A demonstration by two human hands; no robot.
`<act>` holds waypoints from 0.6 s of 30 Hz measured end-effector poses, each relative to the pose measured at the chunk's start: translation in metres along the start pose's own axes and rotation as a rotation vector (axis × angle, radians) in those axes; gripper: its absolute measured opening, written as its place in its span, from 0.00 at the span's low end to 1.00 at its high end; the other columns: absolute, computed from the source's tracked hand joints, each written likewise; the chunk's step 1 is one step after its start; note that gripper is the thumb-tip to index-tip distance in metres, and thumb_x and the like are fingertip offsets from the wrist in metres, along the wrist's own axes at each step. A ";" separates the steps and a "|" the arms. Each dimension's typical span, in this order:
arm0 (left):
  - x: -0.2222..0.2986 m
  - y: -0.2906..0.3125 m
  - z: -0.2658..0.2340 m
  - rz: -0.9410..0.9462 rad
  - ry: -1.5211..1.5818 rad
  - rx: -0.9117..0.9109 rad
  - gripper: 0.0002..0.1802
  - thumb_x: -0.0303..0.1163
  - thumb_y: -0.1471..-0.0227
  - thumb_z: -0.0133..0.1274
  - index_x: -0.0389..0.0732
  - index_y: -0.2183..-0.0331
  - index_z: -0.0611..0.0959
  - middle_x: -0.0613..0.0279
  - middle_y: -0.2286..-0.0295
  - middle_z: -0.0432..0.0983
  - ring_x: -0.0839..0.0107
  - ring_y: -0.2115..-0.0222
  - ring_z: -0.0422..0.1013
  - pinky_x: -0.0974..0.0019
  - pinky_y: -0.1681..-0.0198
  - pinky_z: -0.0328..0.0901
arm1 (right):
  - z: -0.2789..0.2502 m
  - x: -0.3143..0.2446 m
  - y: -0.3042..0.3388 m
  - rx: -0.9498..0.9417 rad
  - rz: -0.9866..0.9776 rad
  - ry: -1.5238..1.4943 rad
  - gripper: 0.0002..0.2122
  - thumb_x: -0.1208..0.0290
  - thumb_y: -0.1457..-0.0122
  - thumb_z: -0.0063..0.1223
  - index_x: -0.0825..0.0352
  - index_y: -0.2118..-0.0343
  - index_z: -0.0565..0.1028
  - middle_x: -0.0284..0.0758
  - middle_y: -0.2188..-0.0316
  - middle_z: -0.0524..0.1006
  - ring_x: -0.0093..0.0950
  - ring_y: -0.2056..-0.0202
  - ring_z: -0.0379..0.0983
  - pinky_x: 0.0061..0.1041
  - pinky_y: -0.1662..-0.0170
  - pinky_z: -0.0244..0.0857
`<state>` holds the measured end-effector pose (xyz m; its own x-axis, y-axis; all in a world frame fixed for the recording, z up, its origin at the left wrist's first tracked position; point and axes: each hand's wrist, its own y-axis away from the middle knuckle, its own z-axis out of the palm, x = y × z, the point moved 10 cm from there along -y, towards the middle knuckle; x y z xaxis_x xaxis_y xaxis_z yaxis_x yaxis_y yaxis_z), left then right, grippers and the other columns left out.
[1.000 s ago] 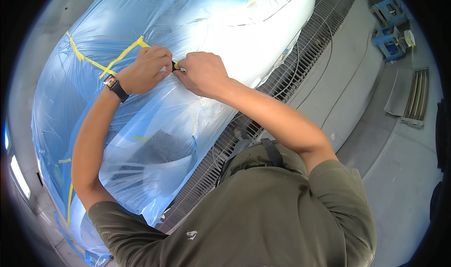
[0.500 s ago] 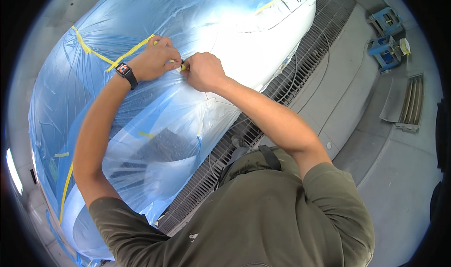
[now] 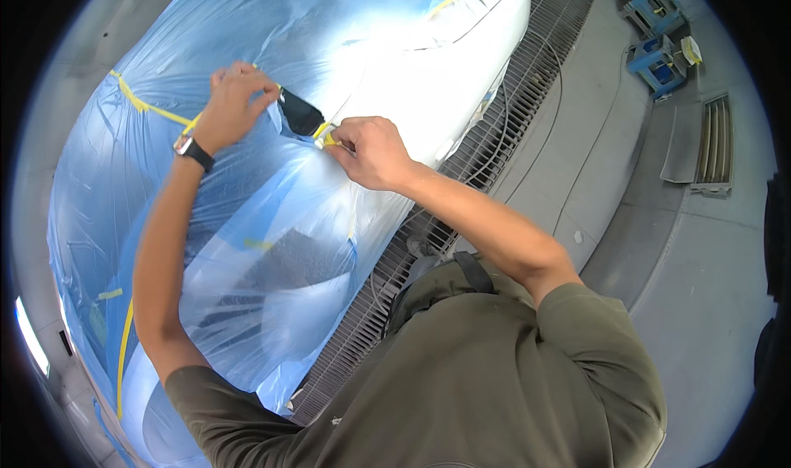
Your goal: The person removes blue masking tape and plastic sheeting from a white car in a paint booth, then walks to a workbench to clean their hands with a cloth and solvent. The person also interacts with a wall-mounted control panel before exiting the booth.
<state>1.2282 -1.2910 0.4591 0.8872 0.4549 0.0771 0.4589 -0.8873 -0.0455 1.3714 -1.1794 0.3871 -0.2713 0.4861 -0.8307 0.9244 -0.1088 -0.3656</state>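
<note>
Blue translucent masking film [image 3: 231,212] covers most of a large curved vehicle body, with a bare white panel [image 3: 428,81] at its right. My left hand [image 3: 237,104], a watch on its wrist, is closed on the film's edge, which is lifted off the body. Beneath the lifted edge shows a dark glossy patch [image 3: 301,115]. My right hand [image 3: 371,148] is closed on yellow masking tape [image 3: 329,137] where the film meets the white panel. Another strip of yellow tape [image 3: 148,105] runs across the film left of my left hand.
A metal floor grating [image 3: 486,142] runs along the vehicle's right side, with a thin cable [image 3: 560,81] lying over it. Two blue step stools [image 3: 657,63] stand at the far right, near a louvred vent [image 3: 715,142] in the grey wall.
My left hand has moved left and away from my right, pulling the film edge up and baring the dark patch. My right hand has shifted slightly right and down. The view has shifted a little.
</note>
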 end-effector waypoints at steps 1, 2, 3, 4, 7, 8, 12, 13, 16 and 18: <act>-0.005 0.001 -0.005 -0.005 -0.021 0.000 0.06 0.35 0.43 0.58 0.46 0.66 0.87 0.71 0.64 0.81 0.65 0.53 0.68 0.52 0.40 0.49 | 0.006 -0.006 0.008 -0.070 -0.045 0.026 0.06 0.71 0.46 0.62 0.68 0.75 0.80 0.41 0.75 0.79 0.44 0.71 0.77 0.40 0.66 0.69; -0.003 0.001 -0.014 0.058 -0.029 0.062 0.07 0.36 0.43 0.59 0.46 0.65 0.87 0.72 0.63 0.81 0.65 0.52 0.68 0.52 0.40 0.49 | 0.007 -0.008 0.014 -0.067 -0.045 -0.006 0.06 0.71 0.46 0.62 0.68 0.75 0.80 0.41 0.75 0.79 0.44 0.71 0.77 0.39 0.67 0.69; -0.013 0.002 -0.018 0.000 -0.030 0.071 0.08 0.36 0.44 0.60 0.45 0.64 0.88 0.71 0.61 0.81 0.65 0.50 0.68 0.53 0.42 0.52 | 0.009 -0.011 0.021 -0.064 -0.046 -0.038 0.06 0.71 0.46 0.62 0.68 0.75 0.80 0.41 0.75 0.79 0.44 0.71 0.77 0.39 0.67 0.69; -0.023 0.005 -0.017 -0.073 -0.061 0.040 0.08 0.37 0.44 0.60 0.45 0.64 0.88 0.70 0.61 0.81 0.65 0.49 0.68 0.53 0.42 0.52 | 0.014 -0.012 0.028 -0.089 -0.022 -0.061 0.07 0.71 0.46 0.62 0.68 0.75 0.80 0.41 0.75 0.79 0.43 0.71 0.76 0.39 0.67 0.69; -0.037 0.015 -0.021 -0.111 -0.110 0.049 0.10 0.37 0.44 0.60 0.45 0.63 0.89 0.67 0.58 0.81 0.65 0.47 0.68 0.55 0.43 0.55 | 0.011 -0.019 0.045 0.046 -0.019 -0.128 0.06 0.75 0.47 0.65 0.70 0.74 0.79 0.40 0.78 0.75 0.39 0.78 0.72 0.35 0.73 0.64; -0.041 0.020 -0.019 -0.107 -0.129 0.011 0.11 0.38 0.44 0.60 0.44 0.62 0.89 0.66 0.57 0.81 0.64 0.47 0.69 0.55 0.43 0.57 | 0.014 -0.020 0.051 0.053 0.010 -0.146 0.06 0.75 0.47 0.66 0.70 0.74 0.79 0.40 0.78 0.75 0.39 0.78 0.72 0.35 0.73 0.64; -0.054 0.035 -0.018 -0.089 0.021 -0.087 0.12 0.36 0.44 0.60 0.41 0.61 0.88 0.63 0.54 0.81 0.61 0.49 0.71 0.59 0.46 0.62 | 0.024 -0.041 0.070 0.080 -0.057 -0.080 0.05 0.74 0.47 0.64 0.68 0.74 0.78 0.39 0.78 0.75 0.40 0.76 0.74 0.36 0.72 0.66; -0.060 0.038 -0.019 -0.102 0.035 -0.115 0.12 0.35 0.44 0.59 0.40 0.61 0.88 0.62 0.54 0.81 0.60 0.50 0.72 0.60 0.47 0.64 | 0.031 -0.039 0.075 0.038 0.012 -0.092 0.06 0.73 0.47 0.63 0.67 0.75 0.77 0.40 0.78 0.76 0.41 0.75 0.74 0.38 0.71 0.67; -0.073 0.050 -0.031 -0.160 0.156 -0.162 0.12 0.32 0.43 0.59 0.37 0.59 0.87 0.58 0.54 0.81 0.59 0.53 0.75 0.63 0.51 0.68 | 0.037 -0.041 0.088 0.050 0.074 -0.105 0.07 0.71 0.45 0.60 0.68 0.76 0.77 0.41 0.75 0.77 0.45 0.71 0.75 0.43 0.67 0.69; -0.084 0.062 -0.037 -0.288 0.279 -0.227 0.13 0.30 0.43 0.58 0.35 0.58 0.86 0.56 0.55 0.81 0.59 0.54 0.76 0.64 0.53 0.69 | 0.043 -0.040 0.098 0.033 0.105 -0.117 0.06 0.71 0.45 0.60 0.68 0.74 0.78 0.40 0.74 0.78 0.45 0.69 0.76 0.43 0.66 0.70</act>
<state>1.1804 -1.3868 0.4865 0.6640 0.6753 0.3211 0.6353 -0.7360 0.2341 1.4610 -1.2466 0.3670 -0.2047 0.3669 -0.9075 0.9405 -0.1832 -0.2862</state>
